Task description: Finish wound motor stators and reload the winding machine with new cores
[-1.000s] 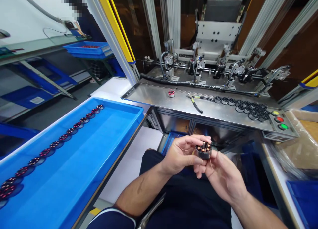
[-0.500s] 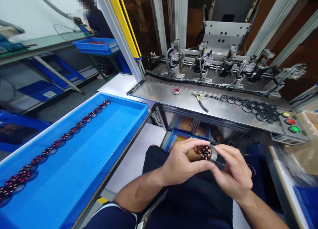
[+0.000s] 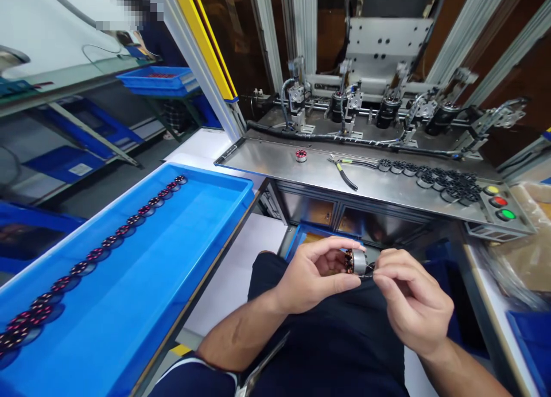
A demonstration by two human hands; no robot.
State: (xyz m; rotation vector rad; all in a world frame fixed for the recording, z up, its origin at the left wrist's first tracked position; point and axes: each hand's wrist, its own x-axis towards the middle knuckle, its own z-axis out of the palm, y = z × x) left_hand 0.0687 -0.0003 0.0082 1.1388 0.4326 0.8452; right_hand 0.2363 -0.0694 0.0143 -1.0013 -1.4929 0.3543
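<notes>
My left hand (image 3: 312, 273) grips a small motor stator (image 3: 355, 261) with copper windings, held over my lap between thumb and fingers. My right hand (image 3: 411, 299) sits just to its right, its thumb and forefinger pinched at the stator's side on what looks like a thin wire. To my left, a blue tray (image 3: 172, 259) holds a long row of wound stators (image 3: 116, 232) along its far edge.
A steel shelf (image 3: 318, 173) ahead carries one red stator (image 3: 301, 155), cutters (image 3: 344, 173), a cluster of black rotor parts (image 3: 434, 180) and yellow, red and green buttons (image 3: 499, 202). Behind stands a winding machine (image 3: 379, 98). A person stands far left by more blue trays (image 3: 159, 78).
The stator has been turned from face-up to sideways in my left hand. My right hand shifted from cupping it to pinching at its right side.
</notes>
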